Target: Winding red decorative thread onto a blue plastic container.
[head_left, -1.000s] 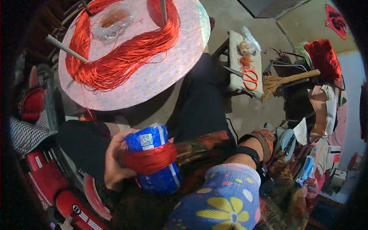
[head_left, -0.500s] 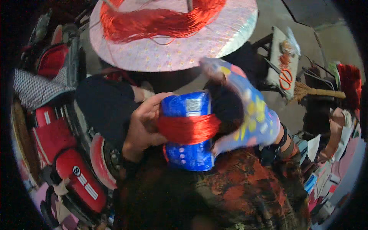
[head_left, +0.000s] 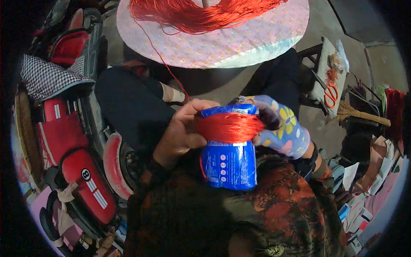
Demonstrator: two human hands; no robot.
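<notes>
My left hand (head_left: pixel 182 128) and gloved right hand (head_left: pixel 278 126), half closed, hold the blue packet (head_left: pixel 229 165) before me; red thread (head_left: pixel 231 127) bands it thickly, a big skein (head_left: pixel 184 16) remaining on the table (head_left: pixel 197 51).

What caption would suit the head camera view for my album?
Left hand holding a blue packet banded with red thread, flower-gloved right hand at its edge.

In front of me, a round, pink-patterned tabletop (head_left: pixel 214 53) (its far edge lies outside my view) carries a loose hank of red cord (head_left: pixel 209 19). To my right, a small padded stool (head_left: pixel 327 48) holds orange-handled scissors (head_left: pixel 324 86), red thread scraps (head_left: pixel 332 76) and a clear plastic bag (head_left: pixel 341 55).
</notes>
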